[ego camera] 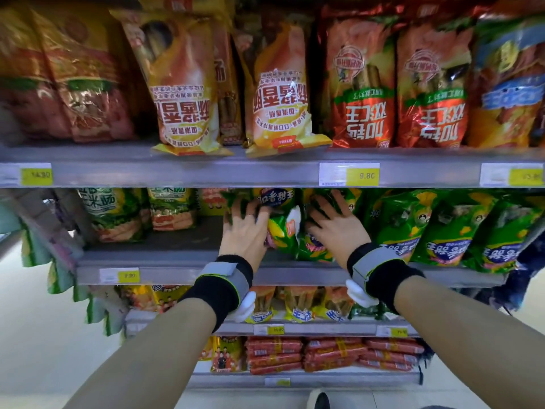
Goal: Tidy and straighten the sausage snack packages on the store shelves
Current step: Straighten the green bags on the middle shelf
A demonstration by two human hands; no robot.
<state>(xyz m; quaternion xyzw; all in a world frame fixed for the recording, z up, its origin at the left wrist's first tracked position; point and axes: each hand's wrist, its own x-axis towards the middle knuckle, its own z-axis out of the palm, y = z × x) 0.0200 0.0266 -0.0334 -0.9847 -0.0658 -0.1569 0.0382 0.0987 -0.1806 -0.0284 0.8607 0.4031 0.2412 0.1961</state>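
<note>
On the middle shelf (177,262), a green pack (284,231) is pressed between the spread left hand (244,231) and right hand (333,228); being soft, light and slippery, it seems best gripped by both side edges.

Left hand (246,231) and right hand (333,228) flank one package (283,228) on the middle shelf (177,274).

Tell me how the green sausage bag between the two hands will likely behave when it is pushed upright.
The green bag looks like thin glossy film, so it is probably floppy and may slip. The left hand and right hand press its sides with spread fingers. It is likely to lean again, like the neighbouring bags.
</note>
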